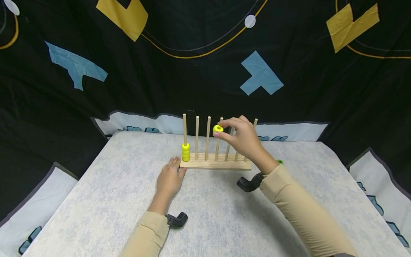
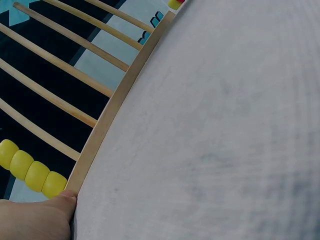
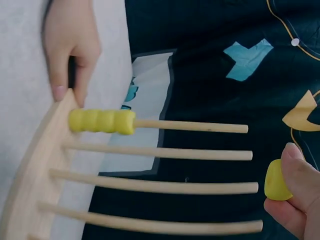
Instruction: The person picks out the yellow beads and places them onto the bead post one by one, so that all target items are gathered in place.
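Observation:
A pale wooden peg rack (image 1: 215, 166) stands on the table with a row of upright pegs. Several yellow beads (image 1: 186, 152) are stacked at the bottom of its leftmost peg. At the rack's left end, my left hand (image 1: 168, 180) holds the base between thumb and fingers, as the right wrist view also shows. My right hand (image 1: 243, 137) pinches another yellow bead (image 3: 276, 181) between thumb and fingertips. That bead is up near the peg tops, apart from the stack, and its hole shows in the head view. The right hand partly hides the pegs on the right.
A green bead (image 1: 280, 162) shows partly behind the right forearm. Yellow and red pieces (image 2: 174, 4) appear at the top edge of the left wrist view. Behind the pale table (image 1: 205, 214) hangs a black curtain (image 1: 179, 85) with blue and gold patches.

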### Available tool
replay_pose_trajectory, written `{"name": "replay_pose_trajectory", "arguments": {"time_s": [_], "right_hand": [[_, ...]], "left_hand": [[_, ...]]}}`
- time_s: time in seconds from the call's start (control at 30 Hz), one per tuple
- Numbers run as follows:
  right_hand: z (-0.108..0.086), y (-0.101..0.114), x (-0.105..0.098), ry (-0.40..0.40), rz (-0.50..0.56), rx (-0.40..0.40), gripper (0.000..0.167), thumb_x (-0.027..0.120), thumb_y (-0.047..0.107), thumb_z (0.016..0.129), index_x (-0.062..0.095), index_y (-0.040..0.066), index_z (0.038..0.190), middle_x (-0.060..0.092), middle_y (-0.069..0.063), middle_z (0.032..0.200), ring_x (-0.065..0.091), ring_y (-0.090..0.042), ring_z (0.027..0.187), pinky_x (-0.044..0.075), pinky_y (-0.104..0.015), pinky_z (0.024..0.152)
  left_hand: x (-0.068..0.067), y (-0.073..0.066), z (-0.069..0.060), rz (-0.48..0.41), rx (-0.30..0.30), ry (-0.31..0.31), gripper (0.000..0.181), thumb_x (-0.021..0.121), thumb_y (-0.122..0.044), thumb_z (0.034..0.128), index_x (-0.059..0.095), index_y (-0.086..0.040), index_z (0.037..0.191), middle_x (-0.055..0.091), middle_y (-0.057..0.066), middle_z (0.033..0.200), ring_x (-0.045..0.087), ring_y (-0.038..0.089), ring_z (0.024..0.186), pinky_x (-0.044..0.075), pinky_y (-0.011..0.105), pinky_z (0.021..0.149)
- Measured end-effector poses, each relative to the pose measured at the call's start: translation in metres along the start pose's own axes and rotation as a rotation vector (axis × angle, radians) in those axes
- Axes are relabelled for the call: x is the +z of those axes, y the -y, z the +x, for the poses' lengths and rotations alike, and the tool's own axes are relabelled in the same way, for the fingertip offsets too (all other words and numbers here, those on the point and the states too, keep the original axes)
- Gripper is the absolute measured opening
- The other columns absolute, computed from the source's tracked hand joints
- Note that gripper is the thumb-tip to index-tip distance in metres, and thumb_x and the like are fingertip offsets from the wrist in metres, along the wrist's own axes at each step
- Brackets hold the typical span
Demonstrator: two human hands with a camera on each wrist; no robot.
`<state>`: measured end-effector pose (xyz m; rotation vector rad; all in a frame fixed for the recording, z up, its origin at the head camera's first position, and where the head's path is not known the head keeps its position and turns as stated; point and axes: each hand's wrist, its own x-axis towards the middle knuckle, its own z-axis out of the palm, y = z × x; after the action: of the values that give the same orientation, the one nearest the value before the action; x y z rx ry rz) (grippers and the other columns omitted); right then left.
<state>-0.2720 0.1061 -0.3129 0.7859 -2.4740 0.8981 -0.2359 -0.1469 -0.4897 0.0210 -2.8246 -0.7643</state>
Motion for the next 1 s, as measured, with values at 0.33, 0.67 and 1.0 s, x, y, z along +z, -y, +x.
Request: {"name": "replay_pose_trajectory", "arguments": {"time_s": [0.33,0.67,1.0], "right_hand": [[0.048,0.029,0.018,0.03,-0.02,-0.01,0.043,0.076,0.042,0.086,0.072,0.014,0.119,0.073,0.001,0.113,0.05,-0.017,0.094,0.043,-0.029,0.072],[0.076,0.048,0.035,0.077,-0.019,0.05,0.045,0.075,0.045,0.087,0.071,0.018,0.122,0.072,0.005,0.115,0.049,-0.015,0.096,0.044,-0.028,0.077],[0.085,0.054,0.049,0.092,-0.037,0.086,0.045,0.075,0.046,0.085,0.071,0.021,0.122,0.073,0.008,0.113,0.047,-0.013,0.093,0.042,-0.029,0.079]], "left_hand": [[-0.002,0.0,0.0,0.007,-0.003,0.002,0.057,0.054,-0.038,0.1021,0.047,0.0,0.145,0.043,0.015,0.155,0.035,0.034,0.147,0.033,0.054,0.118],[0.0,0.0,0.0,-0.002,-0.004,0.003,0.057,0.054,-0.038,0.1021,0.048,-0.001,0.145,0.044,0.015,0.154,0.037,0.035,0.146,0.035,0.055,0.117],[-0.001,-0.001,0.0,-0.004,-0.005,-0.001,0.057,0.054,-0.037,0.1019,0.048,0.0,0.144,0.045,0.016,0.153,0.038,0.035,0.145,0.035,0.054,0.117]]}}
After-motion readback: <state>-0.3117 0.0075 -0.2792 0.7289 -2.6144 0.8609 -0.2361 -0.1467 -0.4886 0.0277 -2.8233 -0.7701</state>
